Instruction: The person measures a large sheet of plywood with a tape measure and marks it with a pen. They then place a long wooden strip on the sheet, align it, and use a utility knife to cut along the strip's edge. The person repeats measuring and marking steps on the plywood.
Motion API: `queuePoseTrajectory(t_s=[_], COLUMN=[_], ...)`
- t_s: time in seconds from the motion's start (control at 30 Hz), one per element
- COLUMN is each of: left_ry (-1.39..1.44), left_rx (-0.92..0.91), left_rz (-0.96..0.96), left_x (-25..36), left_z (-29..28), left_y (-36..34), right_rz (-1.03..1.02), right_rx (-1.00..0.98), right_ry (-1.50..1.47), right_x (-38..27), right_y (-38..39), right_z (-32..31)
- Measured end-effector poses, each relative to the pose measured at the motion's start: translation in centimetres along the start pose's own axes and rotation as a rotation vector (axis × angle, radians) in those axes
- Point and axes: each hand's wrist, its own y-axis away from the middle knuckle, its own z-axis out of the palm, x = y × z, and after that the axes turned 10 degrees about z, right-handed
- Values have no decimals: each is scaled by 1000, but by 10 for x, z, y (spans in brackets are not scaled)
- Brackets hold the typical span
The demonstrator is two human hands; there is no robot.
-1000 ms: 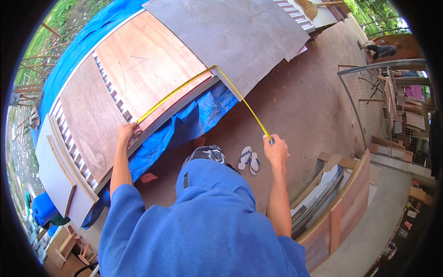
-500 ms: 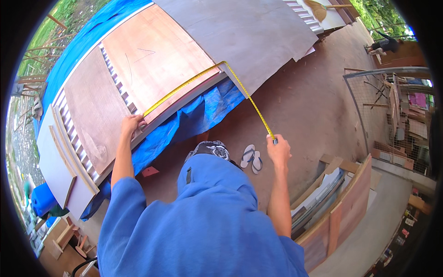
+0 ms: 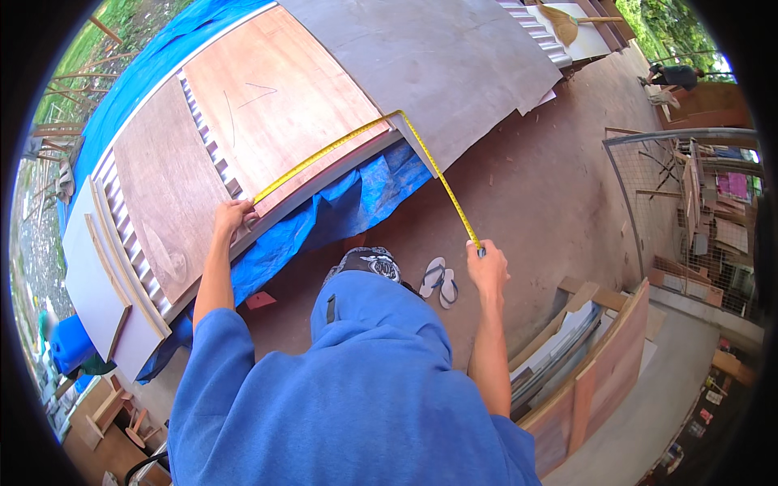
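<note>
A yellow tape measure [image 3: 324,151] is drawn out across a light-brown plywood panel [image 3: 275,89]. My left hand [image 3: 233,217] pinches its free end at the panel's near left corner. From there the blade runs along the near edge, bends sharply at the right corner, and slopes down through the air to my right hand [image 3: 489,266]. That hand is closed around the tape's case, which my fingers mostly hide. Left of the light panel lies a browner wood board [image 3: 170,190]; to its right is a large grey sheet [image 3: 454,73].
Blue tarp [image 3: 356,194] hangs below the stack's near edge. Flip-flops [image 3: 440,283] lie on the concrete floor. At the lower right stands a wooden crate [image 3: 600,381] of long pieces. A wire-mesh gate [image 3: 648,194] is farther right; another person [image 3: 677,77] is beyond.
The view has shifted slightly. Both hands keep their hold on the tape, and the right one has lowered very slightly.
</note>
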Motion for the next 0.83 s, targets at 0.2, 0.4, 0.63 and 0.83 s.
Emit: queuePoseTrajectory(t_s=[0.2, 0.4, 0.63, 0.83], left_ry=[-41, -135, -112, -166], left_rx=[17, 14, -54, -72], left_rz=[-27, -33, -131, -215], left_x=[6, 11, 12, 17], left_z=[3, 3, -6, -8], left_y=[0, 2, -14, -27], right_rz=[-11, -6, -7, 23], right_rx=[12, 7, 4, 6], right_ry=[4, 12, 23, 63], right_x=[-1, -7, -4, -3], right_y=[-2, -2, -2, -3], right_z=[-1, -6, -7, -8])
